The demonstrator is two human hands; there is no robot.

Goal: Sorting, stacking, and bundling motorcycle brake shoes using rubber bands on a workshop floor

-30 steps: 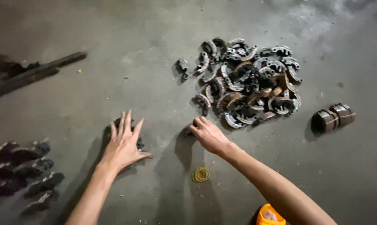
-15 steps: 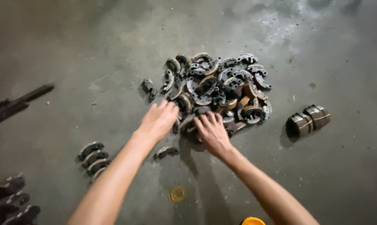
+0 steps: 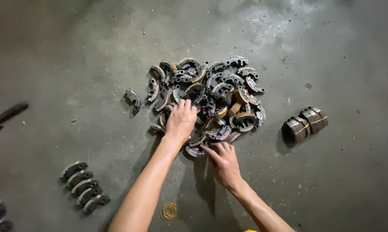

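Head view shows me both hands down on the pile of brake shoes (image 3: 211, 96) on the concrete floor (image 3: 74, 64). My left hand (image 3: 181, 122) lies over the pile's near-left edge, fingers curled onto the shoes; whether it grips one, I cannot tell. My right hand (image 3: 224, 163) pinches at a shoe on the near edge. A neat row of shoes (image 3: 84, 187) lies left, a banded bundle (image 3: 305, 124) right, rubber bands (image 3: 170, 210) beside my left forearm.

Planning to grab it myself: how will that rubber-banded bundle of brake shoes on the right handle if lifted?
The banded bundle looks like stacked metal shoes, so probably stiff and heavy for its size. Only one thin band shows, so pieces might slip apart. Its curved outline suggests it could rock when pushed.
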